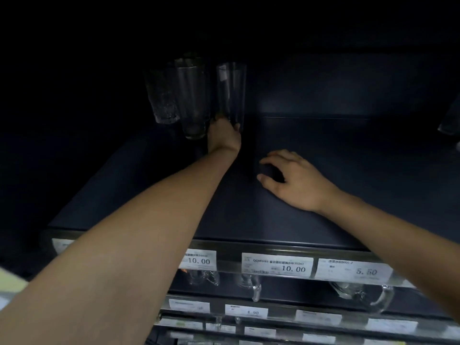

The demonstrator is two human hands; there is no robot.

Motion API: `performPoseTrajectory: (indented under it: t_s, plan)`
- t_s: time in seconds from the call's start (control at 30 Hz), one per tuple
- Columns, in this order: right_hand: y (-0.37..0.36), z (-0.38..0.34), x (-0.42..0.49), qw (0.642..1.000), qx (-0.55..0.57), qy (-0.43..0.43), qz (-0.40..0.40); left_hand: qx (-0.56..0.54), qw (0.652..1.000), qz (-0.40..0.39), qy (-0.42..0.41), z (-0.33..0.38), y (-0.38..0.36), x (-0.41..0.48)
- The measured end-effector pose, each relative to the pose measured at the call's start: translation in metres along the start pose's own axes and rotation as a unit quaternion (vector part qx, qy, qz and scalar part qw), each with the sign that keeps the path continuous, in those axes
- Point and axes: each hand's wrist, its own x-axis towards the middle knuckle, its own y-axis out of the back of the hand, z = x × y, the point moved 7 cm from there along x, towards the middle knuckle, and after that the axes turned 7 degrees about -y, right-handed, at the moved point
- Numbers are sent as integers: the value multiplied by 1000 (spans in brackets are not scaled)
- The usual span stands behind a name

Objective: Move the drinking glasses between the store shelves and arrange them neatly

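On a dark shelf point(311, 215) three tall clear drinking glasses stand upright at the back left. My left hand point(222, 135) reaches deep in and grips the base of the rightmost smooth glass point(231, 92). A second smooth glass point(193, 98) stands just left of it, and a textured glass point(161, 95) stands further left. My right hand point(295, 179) rests palm down on the shelf, fingers curled and apart, holding nothing.
Price labels point(277, 266) line the shelf's front rail. Glass mugs with handles point(358, 292) sit on the shelf below, and more labelled shelf edges lie lower still. Another glass point(450, 123) shows at the far right edge. The back panel is dark.
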Motion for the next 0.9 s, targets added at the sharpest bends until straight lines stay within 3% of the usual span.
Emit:
performPoseTrajectory:
  t_s: [0.4,0.9]
  plan:
    - [1,0,2,1000,-1,8,19,102,993,18,53,2,-15,27]
    - [3,-4,0,1000,-6,6,21,116,992,15,53,-5,-26,43]
